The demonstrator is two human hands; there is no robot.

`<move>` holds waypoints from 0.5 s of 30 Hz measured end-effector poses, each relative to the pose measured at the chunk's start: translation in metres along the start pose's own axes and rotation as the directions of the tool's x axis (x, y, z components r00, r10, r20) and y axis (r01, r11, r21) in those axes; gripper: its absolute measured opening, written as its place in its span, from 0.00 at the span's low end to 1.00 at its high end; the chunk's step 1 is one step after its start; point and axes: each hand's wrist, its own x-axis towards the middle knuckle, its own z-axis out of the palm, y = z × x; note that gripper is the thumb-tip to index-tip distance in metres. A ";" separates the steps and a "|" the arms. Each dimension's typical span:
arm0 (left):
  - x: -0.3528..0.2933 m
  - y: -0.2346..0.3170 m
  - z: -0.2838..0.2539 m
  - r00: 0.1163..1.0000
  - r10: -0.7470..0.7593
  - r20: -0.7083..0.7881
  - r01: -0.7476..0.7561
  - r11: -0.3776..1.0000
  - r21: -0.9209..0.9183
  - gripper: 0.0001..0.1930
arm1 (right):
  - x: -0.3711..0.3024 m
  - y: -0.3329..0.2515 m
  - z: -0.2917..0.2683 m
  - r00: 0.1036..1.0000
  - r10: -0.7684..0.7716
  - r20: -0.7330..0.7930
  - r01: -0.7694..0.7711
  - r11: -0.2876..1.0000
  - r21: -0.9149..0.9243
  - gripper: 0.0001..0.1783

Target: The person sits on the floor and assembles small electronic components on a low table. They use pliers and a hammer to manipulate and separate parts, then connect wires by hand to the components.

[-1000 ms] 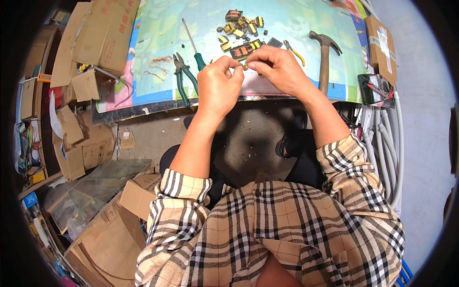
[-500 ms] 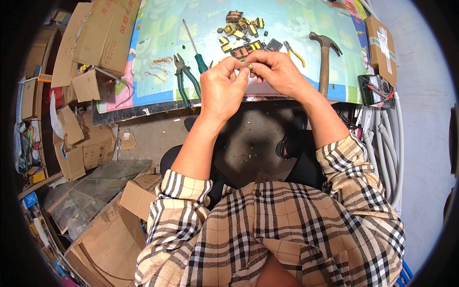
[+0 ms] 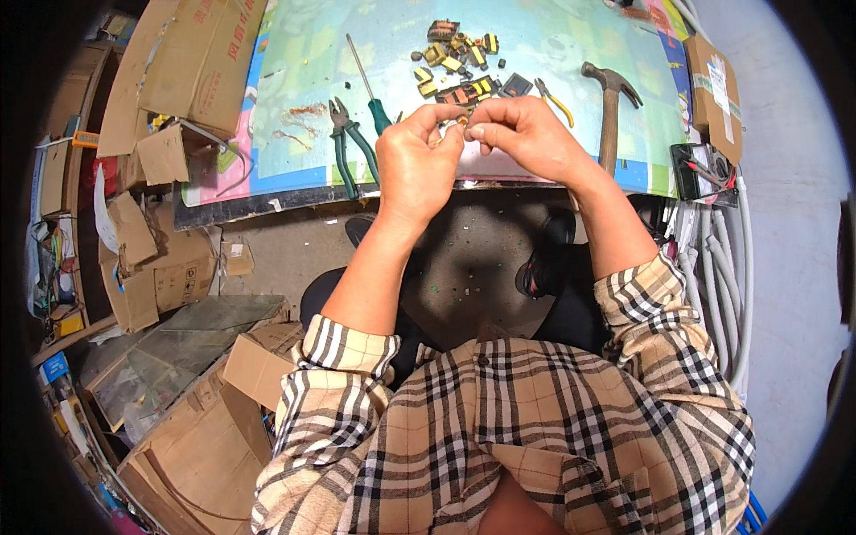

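Observation:
Over the near edge of the table, my left hand (image 3: 416, 160) and my right hand (image 3: 535, 138) meet with fingertips pinched together. Between them is a small part (image 3: 463, 121) with an orange-copper tint, mostly covered by the fingers; its kind is too small to tell. Just beyond my hands lies a loose pile of yellow and black parts (image 3: 434, 55), some showing copper-coloured pieces. A screwdriver (image 3: 378, 114) with a green handle and green-handled pliers (image 3: 344, 147) lie beside my left hand. Near my right hand are small yellow-handled pliers (image 3: 557, 105) and a hammer (image 3: 610, 125) with a wooden handle.
The table (image 3: 294, 89) has a patterned light-green cover, with thin copper wire scraps (image 3: 303, 116) at its left. Cardboard boxes (image 3: 201, 67) crowd the left side. At the right stand another carton (image 3: 711, 94), a black case with red leads (image 3: 703, 169) and grey tubes (image 3: 718, 267).
Both hands stay together at nearly the same spot. The fingers have shifted slightly round the small part, and an orange-copper tint shows where yellow showed before. The whole view has moved a little.

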 end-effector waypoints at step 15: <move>0.007 -0.013 -0.001 0.988 -0.040 0.146 0.079 0.958 -0.274 0.07 | -0.002 0.002 -0.016 0.984 -0.005 0.177 -0.012 0.995 0.095 0.09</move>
